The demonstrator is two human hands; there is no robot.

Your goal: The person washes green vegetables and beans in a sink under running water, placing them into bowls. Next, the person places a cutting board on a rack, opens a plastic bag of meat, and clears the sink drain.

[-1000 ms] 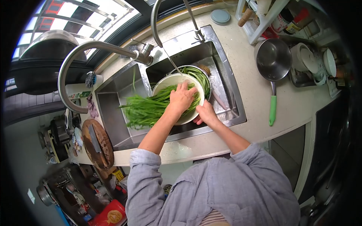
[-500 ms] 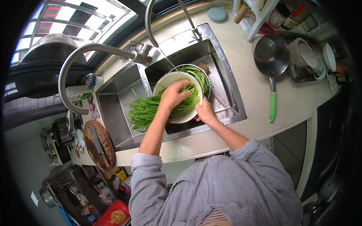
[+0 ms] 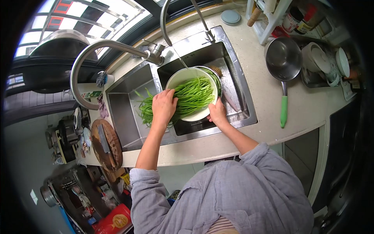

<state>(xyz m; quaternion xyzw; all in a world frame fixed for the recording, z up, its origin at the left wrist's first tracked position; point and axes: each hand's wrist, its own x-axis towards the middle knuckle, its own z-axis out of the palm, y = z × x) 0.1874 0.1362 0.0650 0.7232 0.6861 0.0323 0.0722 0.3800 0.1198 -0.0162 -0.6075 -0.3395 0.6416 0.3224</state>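
Observation:
A cream bowl (image 3: 173,81) is tilted over the sink's right basin, full of long green chives (image 3: 194,95). Their pale ends lie inside it and the leafy ends hang out over the divider to the left. My left hand (image 3: 163,106) lies across the bunch at the bowl's left side, its fingers curled around the stalks. My right hand (image 3: 218,112) grips the bowl's rim at the lower right, thumb on the edge. Behind the bowl, partly hidden, a second container holds more greens (image 3: 213,75). A thin stream of water falls from the faucet (image 3: 165,27) toward the bowl's back edge.
The left basin (image 3: 122,113) adjoins the right one. A second curved faucet (image 3: 76,74) arches at the left. A knife (image 3: 103,138) lies on a round cutting board (image 3: 115,144). On the right counter are a green-handled saucepan (image 3: 283,62) and a dish rack (image 3: 311,80).
My left hand has come down from above the bowl onto the chives, moving left and lower. The chives are bunched closer together. My right hand keeps its hold on the rim.

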